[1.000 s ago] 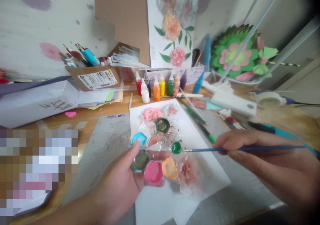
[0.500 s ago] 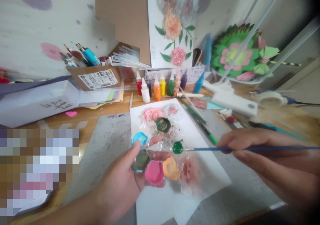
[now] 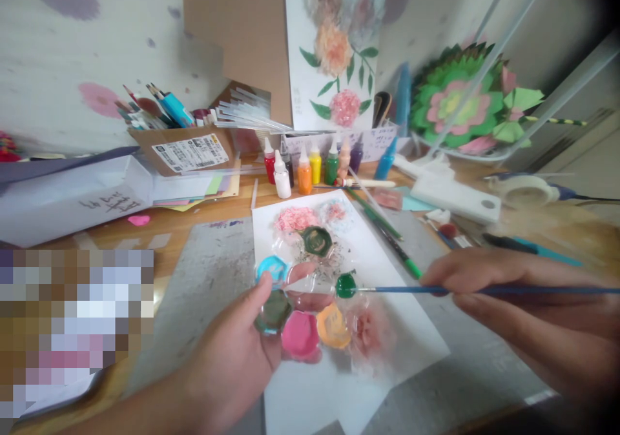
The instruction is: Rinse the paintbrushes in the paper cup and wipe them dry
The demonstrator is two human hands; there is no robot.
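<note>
My left hand (image 3: pixel 237 357) is closed on a clear plastic paint palette (image 3: pixel 300 286) with hexagonal wells of blue, dark green, pink, orange and bright green. It holds the palette above a white sheet of paper (image 3: pixel 387 332) painted with pink flowers. My right hand (image 3: pixel 523 306) pinches a thin blue paintbrush (image 3: pixel 436 289), whose tip rests in the bright green well (image 3: pixel 345 285).
Small paint bottles (image 3: pixel 310 170) stand in a row behind the paper. A cardboard box of pencils and brushes (image 3: pixel 179 141), a flower painting (image 3: pixel 336 48), a green paper flower (image 3: pixel 460 106), loose green brushes (image 3: pixel 387 232) and a tape roll (image 3: pixel 523 193) crowd the wooden table. A grey mat (image 3: pixel 208 280) lies under the paper.
The brush tip has stayed in the green well, shifting only slightly to the right. Both hands have hardly moved.
</note>
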